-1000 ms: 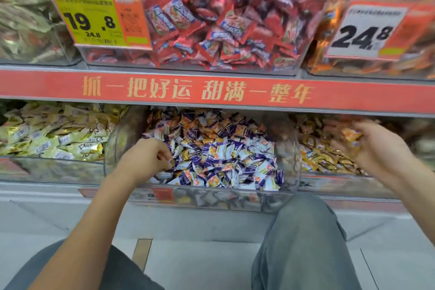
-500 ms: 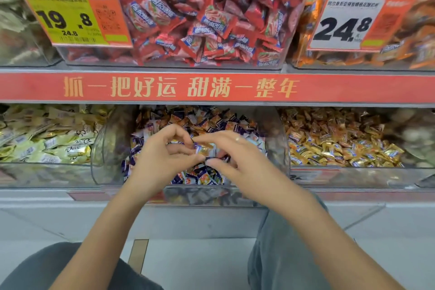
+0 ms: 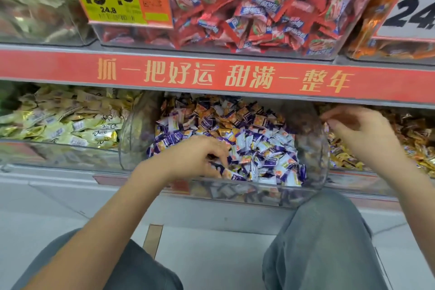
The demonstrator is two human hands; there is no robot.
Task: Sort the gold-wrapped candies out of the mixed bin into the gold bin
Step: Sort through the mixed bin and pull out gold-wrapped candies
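Both forearms are seen bare, with no sleeves reaching into view. The left hand (image 3: 195, 160) and right hand (image 3: 362, 132) are uncovered, and no gloves are worn. Both legs are covered by grey-blue trousers (image 3: 322, 238) of denim-like cloth, faintly mottled over the knees.

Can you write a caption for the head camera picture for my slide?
Left hand digs in the mixed bin; right hand reaches over the gold bin.
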